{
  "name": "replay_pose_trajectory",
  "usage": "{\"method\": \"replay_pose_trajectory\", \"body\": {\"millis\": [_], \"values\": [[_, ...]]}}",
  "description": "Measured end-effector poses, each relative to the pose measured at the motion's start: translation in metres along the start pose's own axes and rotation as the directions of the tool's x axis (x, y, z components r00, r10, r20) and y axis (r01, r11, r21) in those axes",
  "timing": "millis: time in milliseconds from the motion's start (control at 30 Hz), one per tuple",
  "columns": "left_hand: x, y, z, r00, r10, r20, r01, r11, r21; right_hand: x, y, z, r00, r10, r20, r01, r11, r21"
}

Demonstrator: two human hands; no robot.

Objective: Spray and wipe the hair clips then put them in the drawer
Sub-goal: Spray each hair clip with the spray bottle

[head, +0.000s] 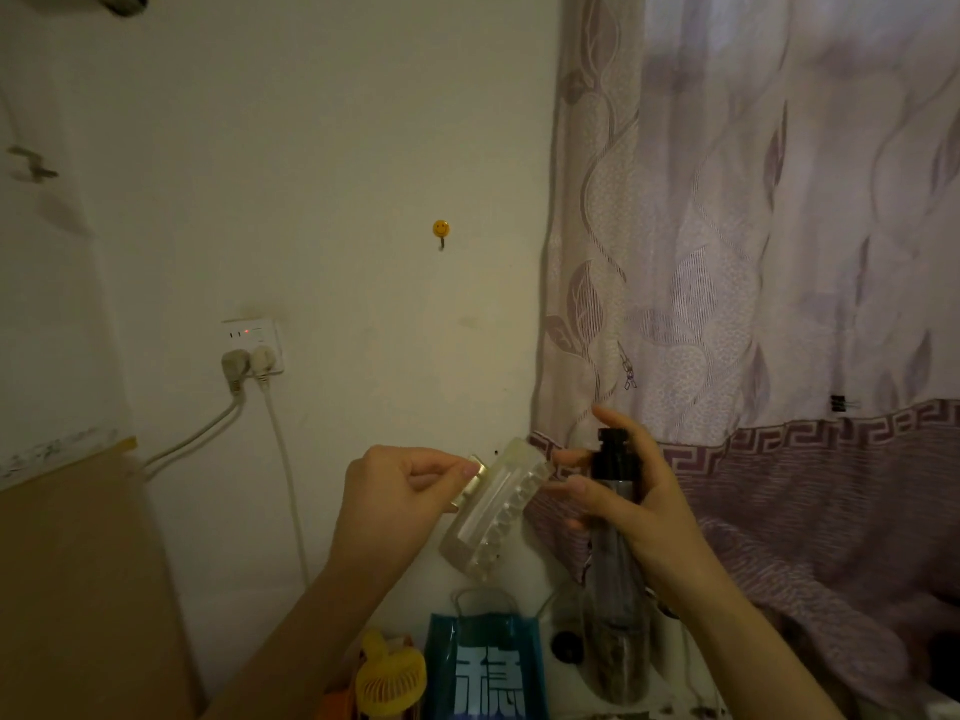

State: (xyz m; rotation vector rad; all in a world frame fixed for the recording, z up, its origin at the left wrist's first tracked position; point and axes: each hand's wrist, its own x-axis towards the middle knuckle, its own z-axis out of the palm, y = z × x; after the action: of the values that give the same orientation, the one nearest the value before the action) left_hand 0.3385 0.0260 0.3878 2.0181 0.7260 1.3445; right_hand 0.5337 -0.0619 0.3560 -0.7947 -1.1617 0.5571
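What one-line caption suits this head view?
Left hand pinches a clear hair clip while right hand aims a spray bottle at it.

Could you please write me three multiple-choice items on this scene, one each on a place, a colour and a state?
1. Where is the smiley hook?
A on the wall
B on the curtain
C on the bag

2. What colour is the spray bottle's top?
A white
B black
C yellow

3. What is the left hand doing?
A hanging idle
B pressing the wall
C pinching the clear hair clip

Answers: 1 A, it sits on bare wall left of the curtain. 2 B, the pump head is black. 3 C, its fingertips pinch the clip's metal end.
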Motion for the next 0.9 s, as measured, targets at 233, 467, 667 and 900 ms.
{"method": "replay_pose_trajectory", "body": {"millis": [233, 467, 667, 900], "values": [[-0.004, -0.002, -0.001, 0.972, 0.127, -0.197, -0.112, 0.99, 0.088, -0.018, 0.001, 0.011, 0.982, -0.177, -0.065, 0.155, 0.954, -0.257], [-0.009, -0.001, 0.002, 0.959, 0.144, -0.245, -0.146, 0.989, 0.011, -0.023, 0.0, 0.025, 0.939, -0.344, -0.033, 0.282, 0.818, -0.5], [-0.011, -0.004, 0.002, 0.941, 0.186, -0.284, -0.19, 0.982, 0.011, -0.022, -0.001, 0.03, 0.92, -0.387, -0.061, 0.29, 0.779, -0.556], [-0.011, -0.005, 0.003, 0.927, 0.224, -0.3, -0.231, 0.973, 0.013, -0.023, -0.001, 0.03, 0.918, -0.387, -0.089, 0.275, 0.78, -0.562]]}}
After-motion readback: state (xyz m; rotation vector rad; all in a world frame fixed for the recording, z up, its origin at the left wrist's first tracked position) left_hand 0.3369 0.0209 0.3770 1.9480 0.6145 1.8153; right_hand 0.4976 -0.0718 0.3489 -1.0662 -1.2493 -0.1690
